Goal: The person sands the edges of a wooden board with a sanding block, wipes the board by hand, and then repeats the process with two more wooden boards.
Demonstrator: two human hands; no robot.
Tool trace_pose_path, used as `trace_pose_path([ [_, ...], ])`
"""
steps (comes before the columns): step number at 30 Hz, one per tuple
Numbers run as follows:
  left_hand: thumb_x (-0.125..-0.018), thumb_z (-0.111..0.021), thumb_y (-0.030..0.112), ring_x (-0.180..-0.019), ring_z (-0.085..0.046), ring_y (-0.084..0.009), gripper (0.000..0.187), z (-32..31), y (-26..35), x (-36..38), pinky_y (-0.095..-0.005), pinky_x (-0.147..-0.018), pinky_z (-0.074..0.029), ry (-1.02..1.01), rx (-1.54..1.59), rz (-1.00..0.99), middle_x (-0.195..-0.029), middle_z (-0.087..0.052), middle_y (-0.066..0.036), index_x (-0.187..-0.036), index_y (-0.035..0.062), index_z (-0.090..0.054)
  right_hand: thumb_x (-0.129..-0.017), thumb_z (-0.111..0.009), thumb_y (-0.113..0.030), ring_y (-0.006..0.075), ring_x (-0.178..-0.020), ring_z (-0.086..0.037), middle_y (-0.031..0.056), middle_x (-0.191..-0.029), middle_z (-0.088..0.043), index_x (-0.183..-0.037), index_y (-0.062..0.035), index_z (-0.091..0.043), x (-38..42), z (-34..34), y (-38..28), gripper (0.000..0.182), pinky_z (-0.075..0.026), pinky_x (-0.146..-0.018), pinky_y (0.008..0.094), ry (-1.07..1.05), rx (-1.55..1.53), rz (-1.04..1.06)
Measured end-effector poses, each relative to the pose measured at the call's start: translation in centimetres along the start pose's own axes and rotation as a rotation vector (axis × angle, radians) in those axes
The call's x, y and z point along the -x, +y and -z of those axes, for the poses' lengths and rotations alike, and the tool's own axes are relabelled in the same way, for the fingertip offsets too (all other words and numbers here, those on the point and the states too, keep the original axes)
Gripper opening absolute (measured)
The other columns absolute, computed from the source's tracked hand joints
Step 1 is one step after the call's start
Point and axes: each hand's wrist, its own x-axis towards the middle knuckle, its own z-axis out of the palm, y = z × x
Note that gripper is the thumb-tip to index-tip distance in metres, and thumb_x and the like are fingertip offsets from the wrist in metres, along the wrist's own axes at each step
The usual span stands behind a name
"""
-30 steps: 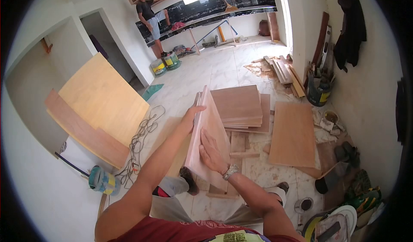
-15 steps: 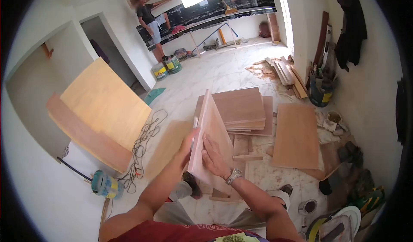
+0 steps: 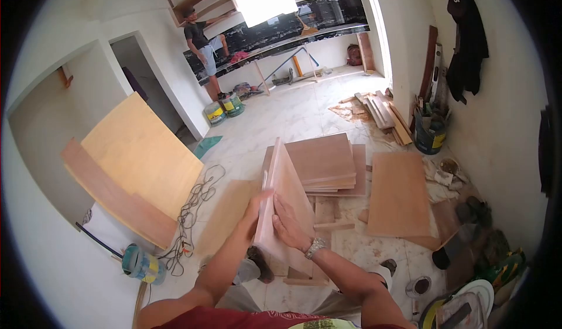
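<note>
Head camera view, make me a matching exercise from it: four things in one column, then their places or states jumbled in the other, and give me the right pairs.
1. Wristwatch
2. Cord
3. Black garment
4. Held wooden panel

A. Hanging on the wall
B. On edge, right hand against it
C. On the right forearm
D. Tangled on the floor

1-C; 2-D; 3-A; 4-B

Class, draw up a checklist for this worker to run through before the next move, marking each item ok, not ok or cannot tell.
1. Held panel on edge, not flat: ok.
2. Right hand open against the panel's face: ok.
3. Left hand gripping firmly: cannot tell, blurred.
4. Tangled cable away from the worker's shoes: ok.
5. No loose items near the right shoe: not ok, a can stands close.
6. Other person well away from the panel: ok.
</note>
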Motion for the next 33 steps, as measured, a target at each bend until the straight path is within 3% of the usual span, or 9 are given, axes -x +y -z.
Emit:
trace_pose_path([
  [1, -0.093, -0.061, 0.028, -0.111, -0.065, -0.0267, 0.051, -0.2, -0.9, 2.5, -0.0386, -0.100, -0.051, -0.036, 0.018, -0.020, -0.116, -0.068, -0.015, -0.136, 0.0014, -0.056, -0.105, -0.040, -0.024, 0.0442, -0.146, -0.027, 0.0312, -0.157, -0.028, -0.152, 0.0100, -0.026, -0.1, -0.1, 0.2, 0.060, -0.020, -0.122, 0.0458, 0.004, 0.003, 0.007],
  [4, -0.093, -0.062, 0.028, -0.115, -0.063, -0.0261, 0.054, -0.7, -3.3, 7.1, -0.0396, -0.100, -0.051, -0.056, 0.047, -0.108, -0.124, -0.064, -0.015, -0.139, 0.0016, -0.052, -0.104, -0.043, -0.024, 0.0436, -0.145, -0.029, 0.0307, -0.156, -0.030, -0.151, 0.0092, -0.029, -0.1, 0.1, 0.2, 0.060, -0.021, -0.121, 0.0461, 0.036, -0.032, 0.025],
  [8, -0.093, -0.063, 0.025, -0.104, -0.066, -0.0245, 0.047, -1.3, -3.2, 8.4, -0.0374, -0.090, -0.054, -0.035, 0.130, -0.130, -0.118, -0.066, -0.012, -0.134, 0.0024, -0.055, -0.103, -0.047, -0.026, 0.0424, -0.144, -0.032, 0.0295, -0.154, -0.034, -0.149, 0.0079, -0.034, -0.4, 0.1, 0.2, 0.059, -0.023, -0.121, 0.0461, 0.046, -0.083, 0.026],
  [14, -0.090, -0.063, 0.041, -0.092, -0.067, -0.0247, 0.053, 0.4, 1.3, -3.4, -0.0372, -0.084, -0.055, 0.026, -0.117, 0.003, -0.105, -0.069, -0.012, -0.128, 0.0041, -0.061, -0.102, -0.053, -0.032, 0.0408, -0.141, -0.036, 0.0276, -0.151, -0.039, -0.146, 0.0060, -0.039, -1.1, 1.3, -0.4, 0.060, -0.026, -0.119, 0.0452, 0.039, -0.089, -0.037],
  [16, -0.088, -0.064, 0.044, -0.087, -0.067, -0.0243, 0.048, -0.7, 3.6, -7.9, -0.0374, -0.079, -0.055, 0.047, -0.211, -0.218, -0.098, -0.069, -0.011, -0.116, 0.0049, -0.066, -0.102, -0.053, -0.035, 0.0403, -0.140, -0.037, 0.0272, -0.150, -0.040, -0.146, 0.0050, -0.039, -1.2, 1.5, -0.5, 0.061, -0.027, -0.119, 0.0449, 0.038, -0.114, -0.026],
  [18, -0.088, -0.065, 0.042, -0.086, -0.068, -0.0247, 0.045, -0.7, 5.5, -11.1, -0.0366, -0.077, -0.055, -0.002, -0.137, -0.106, -0.101, -0.070, -0.012, -0.113, 0.0050, -0.068, -0.101, -0.054, -0.037, 0.0403, -0.140, -0.037, 0.0269, -0.149, -0.041, -0.147, 0.0045, -0.039, -1.3, 1.8, -0.6, 0.064, -0.028, -0.119, 0.0449, 0.041, -0.132, -0.029],
  [21, -0.090, -0.063, 0.042, -0.086, -0.066, -0.0263, 0.049, -0.9, 5.2, -12.0, -0.0387, -0.079, -0.053, 0.006, -0.096, -0.177, -0.100, -0.068, -0.013, -0.119, 0.0024, -0.062, -0.099, -0.057, -0.042, 0.0403, -0.139, -0.038, 0.0266, -0.149, -0.041, -0.148, 0.0037, -0.038, -1.6, 2.1, -0.2, 0.070, -0.028, -0.118, 0.0451, 0.039, -0.134, -0.037],
  [31, -0.079, -0.066, 0.019, -0.083, -0.067, -0.0215, 0.037, -2.0, -0.1, 4.9, -0.0348, -0.074, -0.055, 0.010, -0.102, -0.217, -0.094, -0.066, -0.010, -0.111, 0.0018, -0.062, -0.081, -0.079, -0.053, 0.0297, -0.120, -0.055, 0.0186, -0.138, -0.053, -0.139, -0.0035, -0.051, -2.4, 3.0, 1.2, 0.082, -0.045, -0.101, 0.0402, 0.057, -0.044, -0.213],
  [33, -0.077, -0.064, 0.017, -0.087, -0.067, -0.0236, 0.048, -1.3, -0.3, 5.0, -0.0354, -0.078, -0.056, 0.021, -0.131, -0.182, -0.101, -0.065, -0.012, -0.122, 0.0013, -0.057, -0.074, -0.082, -0.057, 0.0308, -0.104, -0.064, 0.0182, -0.115, -0.066, -0.117, -0.0005, -0.064, -2.4, 3.2, 0.5, 0.073, -0.051, -0.088, 0.0403, 0.100, -0.088, -0.273],
])
